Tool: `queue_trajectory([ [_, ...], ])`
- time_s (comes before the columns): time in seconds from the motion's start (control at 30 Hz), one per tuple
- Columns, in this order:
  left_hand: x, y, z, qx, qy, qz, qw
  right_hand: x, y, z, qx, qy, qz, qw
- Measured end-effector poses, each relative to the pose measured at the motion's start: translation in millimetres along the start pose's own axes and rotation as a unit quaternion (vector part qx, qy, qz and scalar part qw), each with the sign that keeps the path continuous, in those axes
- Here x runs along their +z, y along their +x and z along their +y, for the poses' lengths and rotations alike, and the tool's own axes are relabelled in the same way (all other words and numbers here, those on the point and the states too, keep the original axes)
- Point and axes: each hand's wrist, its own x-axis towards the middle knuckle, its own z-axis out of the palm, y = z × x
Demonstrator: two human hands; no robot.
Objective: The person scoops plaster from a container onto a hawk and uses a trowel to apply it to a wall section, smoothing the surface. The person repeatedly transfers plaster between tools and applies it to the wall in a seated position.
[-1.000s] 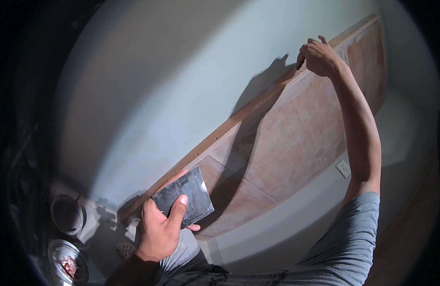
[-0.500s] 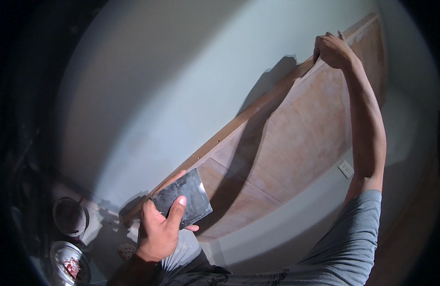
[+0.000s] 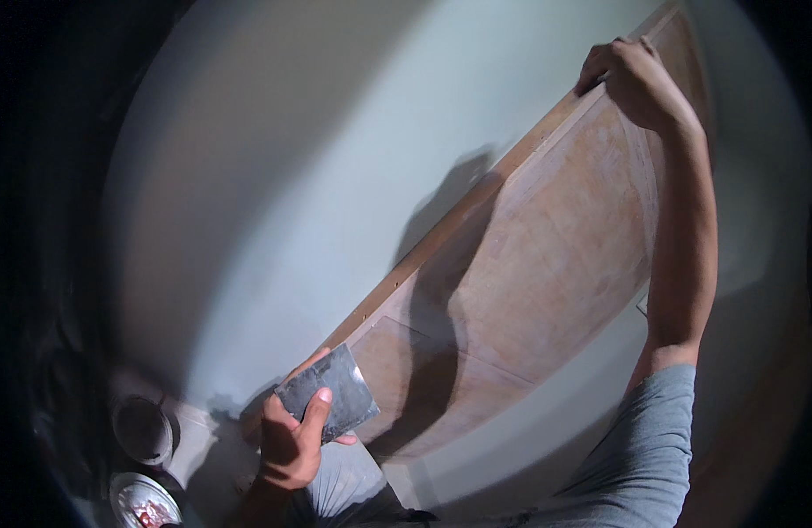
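Observation:
A thin, square dark-grey plate (image 3: 351,394) with a smooth, smudged face rests in my left hand (image 3: 292,453). The thumb presses on its face and the fingers support it from beneath. My right hand (image 3: 639,84) is at the upper part of a long wooden panel (image 3: 564,238), its fingers curled over the edge strip. Whatever might be in those fingers is hidden by the back of the hand. The panel slants against the wall, its brown surface patched with pale, whitish smears. Small dark holes dot its edge strip (image 3: 415,264).
A pale wall (image 3: 336,158) rises behind the panel. At lower left stand a dark round container (image 3: 144,431) and a shiny metal bowl (image 3: 124,488) with reddish bits inside. Shadows of my arms fall across panel and wall. Part of a wall outlet (image 3: 643,304) shows beside my right forearm.
My right hand has shifted slightly up along the panel edge, its wrist more bent. The view has tilted, and the forearm now covers most of the outlet. The left hand keeps the plate.

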Motion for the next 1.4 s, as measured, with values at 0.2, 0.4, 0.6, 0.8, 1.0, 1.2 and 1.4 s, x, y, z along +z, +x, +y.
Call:
queue_trajectory([
  [0.2,-8,-20,-14,0.012,-0.075,0.079,0.994,-34,-123,-111,-0.065,0.387,0.109,0.913],
  [0.4,30,-30,-45,0.021,-0.169,0.153,0.973,48,-250,-254,0.019,0.784,-0.017,0.62],
  [0.6,79,-33,-61,0.006,-0.191,0.24,0.952,116,-286,-356,0.177,0.893,0.051,0.41],
  [0.8,118,-23,-68,0.165,-0.216,0.254,0.928,128,-252,-399,0.142,0.977,0.022,0.156],
  [1.0,122,-16,-99,0.258,-0.053,0.312,0.913,140,-236,-441,0.109,0.964,-0.047,-0.236],
  [1.2,118,-46,-82,0.239,0.039,0.329,0.913,152,-243,-468,0.09,0.932,-0.022,-0.351],
  [1.4,89,-56,-91,0.273,0.076,0.316,0.905,144,-239,-486,0.085,0.93,0.055,-0.354],
])
